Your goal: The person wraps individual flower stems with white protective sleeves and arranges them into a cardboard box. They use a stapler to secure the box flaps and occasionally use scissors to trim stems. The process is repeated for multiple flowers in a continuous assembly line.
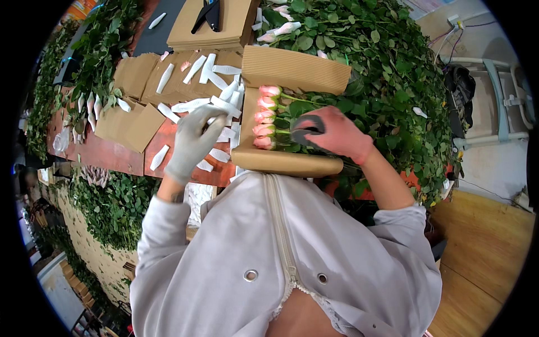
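Note:
A row of several pink roses (265,117) lies side by side on a corrugated cardboard wrap (294,67), heads to the left and stems to the right. The wrap's near flap (290,163) curls up beside my jacket. My right hand (337,132), in a pink glove with a dark grey palm, hovers over the stems with curled fingers; whether a stem is in its grip is hidden. My left hand (193,139), in a pale grey glove, bends its fingers among white foam net sleeves (225,105). I cannot tell whether it pinches one.
Cut rose stems with dense leaves (391,84) cover the table's right side. A black stapler (208,17) lies on stacked cardboard sheets (181,40) at the back. Loose cardboard pieces (130,124) are on the red tabletop (101,153) at left. A folding chair (497,101) stands at right.

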### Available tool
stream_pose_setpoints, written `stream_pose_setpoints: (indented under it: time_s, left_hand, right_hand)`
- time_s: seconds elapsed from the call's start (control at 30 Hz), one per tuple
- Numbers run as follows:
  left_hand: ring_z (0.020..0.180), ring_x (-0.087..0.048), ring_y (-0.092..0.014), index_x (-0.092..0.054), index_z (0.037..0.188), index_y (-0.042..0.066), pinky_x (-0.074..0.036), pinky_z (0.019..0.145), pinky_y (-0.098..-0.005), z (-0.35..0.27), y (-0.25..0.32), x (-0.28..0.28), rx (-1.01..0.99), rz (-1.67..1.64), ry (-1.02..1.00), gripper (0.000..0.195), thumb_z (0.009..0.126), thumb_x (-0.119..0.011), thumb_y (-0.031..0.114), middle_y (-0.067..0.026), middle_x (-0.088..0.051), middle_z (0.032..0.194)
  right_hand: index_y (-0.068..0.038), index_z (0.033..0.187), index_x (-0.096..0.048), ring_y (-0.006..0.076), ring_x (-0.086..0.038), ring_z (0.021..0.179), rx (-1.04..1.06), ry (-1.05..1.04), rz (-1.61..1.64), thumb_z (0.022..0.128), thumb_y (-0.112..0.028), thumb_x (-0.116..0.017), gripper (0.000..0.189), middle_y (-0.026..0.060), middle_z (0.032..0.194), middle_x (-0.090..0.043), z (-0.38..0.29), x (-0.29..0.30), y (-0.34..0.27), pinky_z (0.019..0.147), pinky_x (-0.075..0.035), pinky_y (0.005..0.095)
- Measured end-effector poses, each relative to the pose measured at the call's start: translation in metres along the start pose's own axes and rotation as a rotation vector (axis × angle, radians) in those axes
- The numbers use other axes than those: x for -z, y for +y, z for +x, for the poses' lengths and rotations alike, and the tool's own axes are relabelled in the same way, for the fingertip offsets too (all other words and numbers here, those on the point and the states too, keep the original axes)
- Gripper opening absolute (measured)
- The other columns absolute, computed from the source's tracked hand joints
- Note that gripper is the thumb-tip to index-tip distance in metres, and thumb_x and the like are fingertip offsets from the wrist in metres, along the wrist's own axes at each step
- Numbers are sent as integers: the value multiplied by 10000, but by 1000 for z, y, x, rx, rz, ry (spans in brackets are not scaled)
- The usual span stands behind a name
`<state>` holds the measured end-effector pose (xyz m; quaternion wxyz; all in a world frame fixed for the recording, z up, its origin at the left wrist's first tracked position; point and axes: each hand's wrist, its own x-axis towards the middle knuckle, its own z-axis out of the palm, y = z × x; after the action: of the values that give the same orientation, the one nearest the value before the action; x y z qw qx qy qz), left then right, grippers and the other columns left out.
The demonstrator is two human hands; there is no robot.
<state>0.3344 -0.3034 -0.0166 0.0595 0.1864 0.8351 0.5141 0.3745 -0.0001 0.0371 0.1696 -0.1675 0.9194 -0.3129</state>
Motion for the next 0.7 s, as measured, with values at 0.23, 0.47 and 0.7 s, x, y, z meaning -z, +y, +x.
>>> stream_pose_setpoints:
  time_s: [0.23, 0.47, 0.7]
  left_hand:
    - [856, -554, -65, -601, 1173, 8, -473, 727, -226, -94, -28, -28, 516, -437, -551, 325, 919, -580, 210, -24, -642, 994]
    - [721, -617, -122, -665, 1008, -3, -487, 653, -288, -74, -5, 16, 115, -125, 19, 202, 851, -617, 115, -99, -667, 838]
    - [848, -643, -270, -677, 1000, 47, -505, 766, -363, 12, 18, 2, -386, 265, -96, 216, 807, -580, 47, -101, -671, 931]
  right_hand:
    - [-9, 934, -657, 225, -630, 831, -197, 432, 814, 717, 0, -655, 216, 89, 915, -668, -43, -3, -10, 837, -496, 303]
    - [-118, 914, -665, 298, -625, 850, 116, 405, -208, 762, -247, -669, 200, 73, 892, -665, -18, -11, -22, 760, -497, 393]
    - [-111, 901, -629, 253, -635, 879, -48, 211, -657, 771, -331, -647, 256, 70, 912, -655, 31, -22, -7, 750, -502, 394]
